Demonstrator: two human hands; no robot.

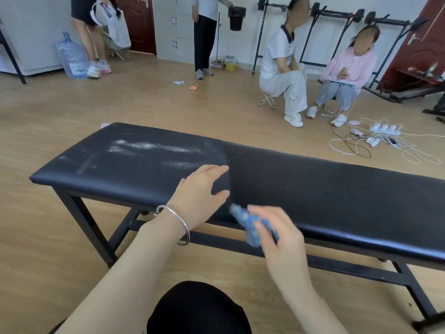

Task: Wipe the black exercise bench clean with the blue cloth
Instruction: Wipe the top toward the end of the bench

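Here: one bench, one cloth, two hands

One black exercise bench [313, 189] runs across the view, and everything else is placed from it. There is one blue cloth [250, 225], bunched up and blurred, at the bench's near edge about midway along. One patch of white dusty smears [149, 148] lies on the bench's left half; the right half looks dark and plain. Beyond the bench's far side are four other people, two standing and two seated on small stools, plus one large water bottle [71, 57], one black bucket [236, 18] held by a standing person, and one power strip [385, 130] in a tangle of cables off the far right end.

The bench's near edge and left end are in full view, while its right end runs out of the picture. Bare wooden floor [60, 225] lies open along the near side and round the left end.

The left hand [197, 196], with one silver bangle [178, 222] at the wrist, reaches palm down over the near edge, fingers straight, thumb spread and holding nothing; whether it presses the padding I cannot tell. The right hand [279, 239], just right of it, pinches the cloth between thumb and curled fingers, at the near edge
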